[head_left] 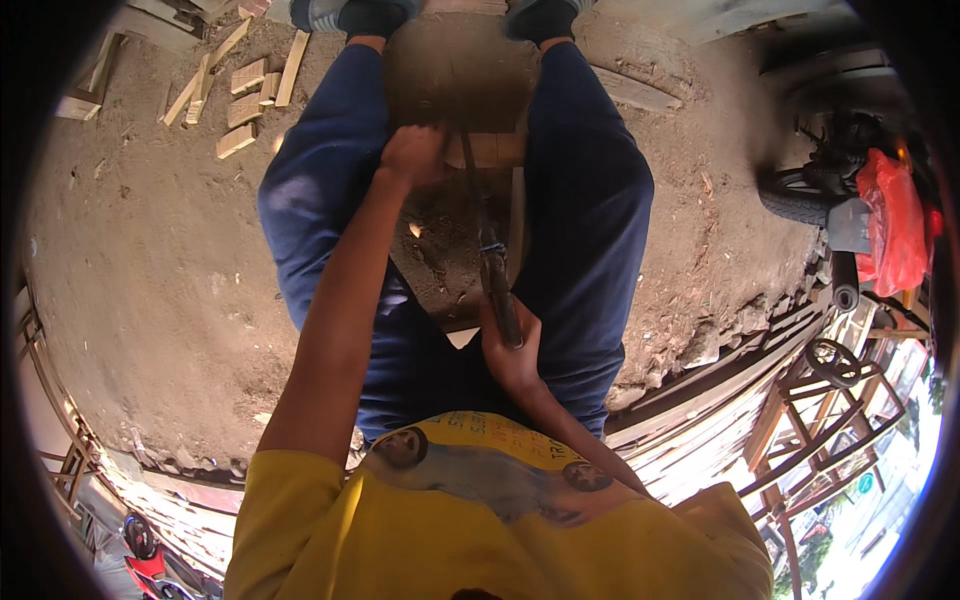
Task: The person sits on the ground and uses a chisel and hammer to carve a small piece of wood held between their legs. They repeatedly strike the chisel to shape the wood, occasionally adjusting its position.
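My right hand (512, 345) is wrapped around the handle of a long, narrow, dark tool (493, 265), low between my thighs. The tool runs away from me, thinning toward its far part, which crosses a light wooden piece (500, 150) between my knees. I cannot make out its exact kind. My left hand (412, 155) is closed at the left end of that wooden piece, by my left knee. Shadow hides what its fingers hold. A slim upright wooden strip (517, 215) shows just right of the tool.
Several cut wood blocks (246, 108) and sticks lie on the dirt floor (160, 270) at far left. A plank (635, 90) lies beyond my right knee. At right are a dark motorcycle wheel (795, 195), a red plastic bag (890, 220) and a wooden frame (820, 440).
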The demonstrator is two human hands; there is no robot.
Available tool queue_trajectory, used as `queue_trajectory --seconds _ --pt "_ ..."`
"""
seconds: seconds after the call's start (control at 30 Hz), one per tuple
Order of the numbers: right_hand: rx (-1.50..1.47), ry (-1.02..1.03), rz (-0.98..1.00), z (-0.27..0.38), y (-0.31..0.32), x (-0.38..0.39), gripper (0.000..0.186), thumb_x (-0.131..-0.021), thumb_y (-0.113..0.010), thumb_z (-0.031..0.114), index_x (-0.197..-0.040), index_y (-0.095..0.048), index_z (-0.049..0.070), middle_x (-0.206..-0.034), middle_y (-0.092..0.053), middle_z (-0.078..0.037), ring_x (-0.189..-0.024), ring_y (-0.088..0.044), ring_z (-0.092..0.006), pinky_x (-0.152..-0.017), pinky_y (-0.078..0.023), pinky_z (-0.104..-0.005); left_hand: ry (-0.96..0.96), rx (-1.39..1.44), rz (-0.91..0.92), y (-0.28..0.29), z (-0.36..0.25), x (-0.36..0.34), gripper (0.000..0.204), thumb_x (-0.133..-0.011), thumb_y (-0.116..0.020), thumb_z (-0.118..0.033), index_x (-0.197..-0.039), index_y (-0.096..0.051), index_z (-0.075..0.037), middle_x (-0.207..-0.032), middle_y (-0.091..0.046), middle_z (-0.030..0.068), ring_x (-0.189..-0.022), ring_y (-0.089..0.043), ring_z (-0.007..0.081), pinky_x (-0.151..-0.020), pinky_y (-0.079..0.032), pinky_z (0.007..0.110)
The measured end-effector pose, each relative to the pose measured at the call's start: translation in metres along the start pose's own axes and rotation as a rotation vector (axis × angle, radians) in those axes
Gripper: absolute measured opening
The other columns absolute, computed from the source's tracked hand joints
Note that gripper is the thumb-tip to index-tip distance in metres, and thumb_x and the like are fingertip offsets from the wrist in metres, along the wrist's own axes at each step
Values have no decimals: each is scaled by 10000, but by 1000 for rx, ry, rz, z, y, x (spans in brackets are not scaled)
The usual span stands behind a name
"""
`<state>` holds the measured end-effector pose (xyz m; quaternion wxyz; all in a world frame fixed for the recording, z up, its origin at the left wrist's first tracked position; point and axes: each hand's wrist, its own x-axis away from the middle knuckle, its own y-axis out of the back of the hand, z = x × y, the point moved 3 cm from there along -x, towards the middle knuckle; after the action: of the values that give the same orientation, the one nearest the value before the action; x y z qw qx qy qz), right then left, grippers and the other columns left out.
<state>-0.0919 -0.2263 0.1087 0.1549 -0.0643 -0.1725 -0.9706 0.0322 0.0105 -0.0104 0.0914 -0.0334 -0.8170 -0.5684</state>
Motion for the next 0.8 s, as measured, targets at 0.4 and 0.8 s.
queue_trajectory --seconds 0.4,0.8 --pt "32 6 5 14 4 4 188 -921 -573 102 -771 -552 -10 -609 -469 36 -574 -413 -24 -488 -343 -255 -7 12 33 -2 1 -4 748 -680 -771 -409 -1257 -459 -50 -976 -668 202 -892 -660 378 -794 -529 461" --pt "65 -83 67 26 8 -1 151 -904 -597 66 -782 -567 -16 -577 -467 3 -576 -450 -32 -488 -366 -265 19 4 83 1 2 -3 751 -665 -781 -400 -1248 -454 -58 -992 -669 203 -908 -662 365 -790 -538 454"
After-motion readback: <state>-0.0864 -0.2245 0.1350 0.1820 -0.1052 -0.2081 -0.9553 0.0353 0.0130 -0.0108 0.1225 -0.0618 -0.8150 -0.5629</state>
